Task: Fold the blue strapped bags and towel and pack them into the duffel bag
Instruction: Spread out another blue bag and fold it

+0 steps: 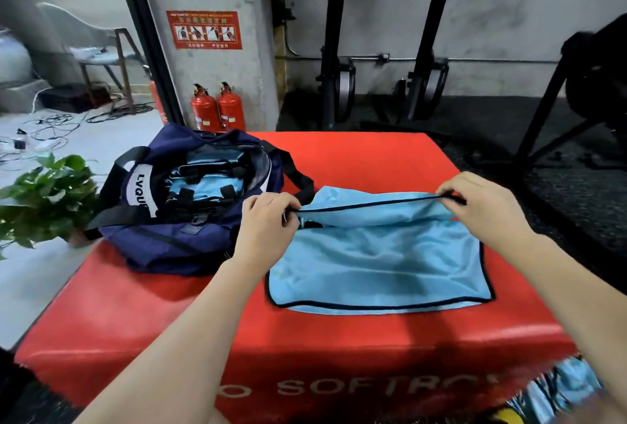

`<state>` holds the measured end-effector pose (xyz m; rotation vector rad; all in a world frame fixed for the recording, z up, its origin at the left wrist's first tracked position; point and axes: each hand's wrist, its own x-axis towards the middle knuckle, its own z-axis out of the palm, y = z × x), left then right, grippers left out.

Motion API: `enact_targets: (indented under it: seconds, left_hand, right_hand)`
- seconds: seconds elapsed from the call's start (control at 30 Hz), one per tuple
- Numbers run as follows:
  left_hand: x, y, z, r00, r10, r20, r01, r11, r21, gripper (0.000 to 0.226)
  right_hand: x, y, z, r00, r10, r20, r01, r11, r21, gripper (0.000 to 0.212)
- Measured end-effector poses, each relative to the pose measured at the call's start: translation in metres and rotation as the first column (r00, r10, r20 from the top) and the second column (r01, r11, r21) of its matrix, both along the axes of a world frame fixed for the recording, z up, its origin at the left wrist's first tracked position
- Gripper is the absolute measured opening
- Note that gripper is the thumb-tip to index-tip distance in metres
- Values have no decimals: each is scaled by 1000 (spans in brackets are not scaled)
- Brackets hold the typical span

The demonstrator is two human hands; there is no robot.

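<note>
The blue bag (376,254) lies on the red box (356,159), at 3 o'clock from the duffel bag (190,199). The left hand (268,220) and right hand (475,203) each pinch its far edge. It looks thin, light and floppy, so corners are best to hold.

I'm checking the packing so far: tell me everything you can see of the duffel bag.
The duffel bag is navy fabric with black straps and a white band lettered LVQU. It lies unzipped at the red mat's far left corner, mouth gaping upward, light blue black-strapped items inside. Neither hand touches it.
</note>
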<state>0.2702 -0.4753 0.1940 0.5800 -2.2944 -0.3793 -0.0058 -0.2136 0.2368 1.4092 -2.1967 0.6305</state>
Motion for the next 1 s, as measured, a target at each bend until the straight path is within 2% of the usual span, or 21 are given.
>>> enact_targets:
  seconds: [0.07, 0.13, 0.23, 0.33, 0.47, 0.53, 0.63, 0.73, 0.83, 0.9, 1.0]
  left_hand:
    - [3, 4, 1, 998, -24, -53, 23, 999, -33, 20]
    - [9, 9, 2, 991, -64, -116, 55, 996, -73, 19]
    - [18, 18, 7, 975, -138, -172, 110, 980, -164, 22]
    - [27, 30, 9, 963, -193, -187, 151, 964, -218, 24]
    - [29, 47, 6, 966, -232, -112, 191, 936, -295, 22]
    - [25, 53, 5, 965, -260, -43, 225, 897, -380, 18]
    - [22, 58, -8, 947, -286, 149, 322, 822, -470, 19]
    - [23, 58, -27, 908, -278, 314, 394, 821, -413, 41]
    - [24, 55, -40, 854, -312, 417, 474, 797, -374, 30]
    - [25, 51, -43, 850, -314, 422, 460, 834, -306, 26]
    - [25, 49, -35, 911, -248, 329, 283, 957, -60, 26]
  right_hand:
    - [4, 9, -3, 993, -33, -114, 33, 999, -1, 14]
    - [8, 17, -5, 968, 10, -251, 1, 999, 41, 4]
    - [14, 29, -11, 952, 12, -306, 22, 994, 108, 5]
    - [13, 43, -24, 974, -75, -215, 120, 972, 203, 22]
    - [10, 55, -33, 984, -175, -35, 178, 947, 268, 20]
    - [13, 60, -37, 972, -234, 34, 218, 944, 248, 21]
    - [15, 72, -49, 949, -290, 124, 267, 948, 172, 26]
    - [7, 77, -58, 930, -286, 232, 262, 957, 127, 26]
    - [-2, 74, -63, 922, -215, 323, 208, 976, 58, 34]
    - [-5, 70, -66, 918, -181, 352, 186, 982, 22, 43]
    - [-7, 64, -60, 861, -181, 475, 215, 976, -19, 36]
